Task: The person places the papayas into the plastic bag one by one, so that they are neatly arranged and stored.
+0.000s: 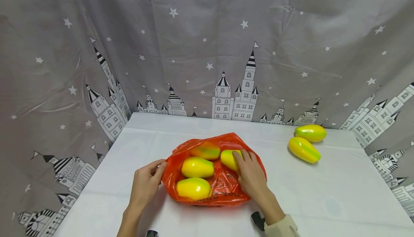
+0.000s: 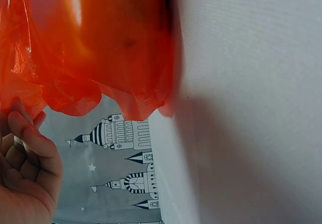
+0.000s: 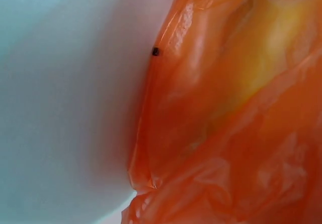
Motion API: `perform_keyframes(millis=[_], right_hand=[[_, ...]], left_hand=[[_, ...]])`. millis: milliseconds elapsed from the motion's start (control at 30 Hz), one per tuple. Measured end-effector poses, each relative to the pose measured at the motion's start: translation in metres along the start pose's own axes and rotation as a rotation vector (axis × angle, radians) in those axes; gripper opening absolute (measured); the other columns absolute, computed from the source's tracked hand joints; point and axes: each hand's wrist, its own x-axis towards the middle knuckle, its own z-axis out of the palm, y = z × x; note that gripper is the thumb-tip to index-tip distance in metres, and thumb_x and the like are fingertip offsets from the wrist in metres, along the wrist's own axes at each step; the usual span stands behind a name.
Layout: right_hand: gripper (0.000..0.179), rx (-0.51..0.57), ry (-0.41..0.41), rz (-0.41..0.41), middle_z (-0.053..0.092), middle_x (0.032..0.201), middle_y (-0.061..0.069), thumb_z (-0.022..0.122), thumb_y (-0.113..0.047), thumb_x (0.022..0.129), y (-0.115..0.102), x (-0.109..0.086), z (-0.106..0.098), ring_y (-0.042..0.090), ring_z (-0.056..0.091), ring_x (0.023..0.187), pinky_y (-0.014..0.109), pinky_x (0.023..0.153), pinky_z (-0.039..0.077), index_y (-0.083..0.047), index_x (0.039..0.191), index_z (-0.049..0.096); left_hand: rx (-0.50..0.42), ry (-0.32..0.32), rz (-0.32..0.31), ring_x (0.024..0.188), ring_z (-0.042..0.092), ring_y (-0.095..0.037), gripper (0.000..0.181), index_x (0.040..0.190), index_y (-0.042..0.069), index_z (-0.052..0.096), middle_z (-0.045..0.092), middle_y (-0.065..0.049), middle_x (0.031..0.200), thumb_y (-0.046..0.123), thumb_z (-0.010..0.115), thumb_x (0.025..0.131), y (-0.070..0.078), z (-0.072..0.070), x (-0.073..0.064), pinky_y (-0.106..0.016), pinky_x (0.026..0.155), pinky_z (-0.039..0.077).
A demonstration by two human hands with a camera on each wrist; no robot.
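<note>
A white table meets a grey curtain printed with castles and stars; at its far right lie 2 yellow-green fruits, well apart from the open red bag. The left hand pinches the bag's left rim, while the right hand curls its fingers round 1 yellow fruit inside, partly hiding it, near at least 3 others.

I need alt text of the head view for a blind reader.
A left hand holds the edge of a red bag of yellow-green fruits while the right hand grips one fruit inside. Two more fruits lie on the white table to the right.
</note>
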Motion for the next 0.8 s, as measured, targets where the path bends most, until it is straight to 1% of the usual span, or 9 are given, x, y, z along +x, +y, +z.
perform_keyframes(millis=[167,233,500,633,800], right_hand=[[0.054,0.021,-0.057,0.036,0.051,0.136,0.023,0.069,0.006,0.083,-0.0025,0.0032,0.0017,0.039,0.049,0.119,0.051,0.099,0.044,-0.004,0.134,0.056],[0.054,0.026,-0.067,0.043,0.050,0.137,0.023,0.070,0.005,0.083,-0.0026,0.0037,0.0027,0.038,0.049,0.121,0.051,0.100,0.044,-0.005,0.135,0.055],[0.055,0.048,-0.065,0.043,0.048,0.138,0.025,0.072,-0.001,0.085,-0.0005,0.0039,0.0058,0.038,0.048,0.124,0.052,0.102,0.042,-0.004,0.137,0.054],[0.059,0.051,-0.074,0.055,0.046,0.140,0.025,0.075,-0.002,0.083,0.0000,0.0030,0.0058,0.039,0.047,0.126,0.052,0.103,0.041,-0.005,0.138,0.053],[0.063,0.066,-0.074,0.049,0.045,0.142,0.025,0.077,-0.004,0.082,0.0008,0.0021,0.0059,0.039,0.045,0.127,0.051,0.105,0.038,-0.005,0.139,0.051]], left_hand=[[-0.002,0.002,0.009,0.052,0.051,-0.015,0.028,0.109,0.001,0.074,0.061,0.001,0.065,0.024,0.061,0.100,-0.0005,0.0007,0.0005,-0.024,0.047,0.045],[-0.002,0.002,0.014,0.052,0.051,-0.015,0.028,0.109,0.001,0.074,0.061,0.001,0.064,0.024,0.061,0.100,-0.0007,0.0011,0.0006,-0.024,0.047,0.045],[0.000,0.005,0.010,0.051,0.051,-0.015,0.026,0.108,0.001,0.074,0.061,0.001,0.064,0.023,0.062,0.100,-0.0012,0.0010,0.0001,-0.024,0.047,0.045],[-0.003,0.003,0.008,0.052,0.052,-0.015,0.027,0.109,0.001,0.074,0.063,0.000,0.067,0.023,0.061,0.100,-0.0010,0.0009,0.0001,-0.024,0.048,0.046],[-0.006,0.004,0.004,0.052,0.052,-0.015,0.027,0.108,0.001,0.074,0.063,0.000,0.066,0.023,0.062,0.099,-0.0016,0.0011,0.0003,-0.025,0.048,0.046]])
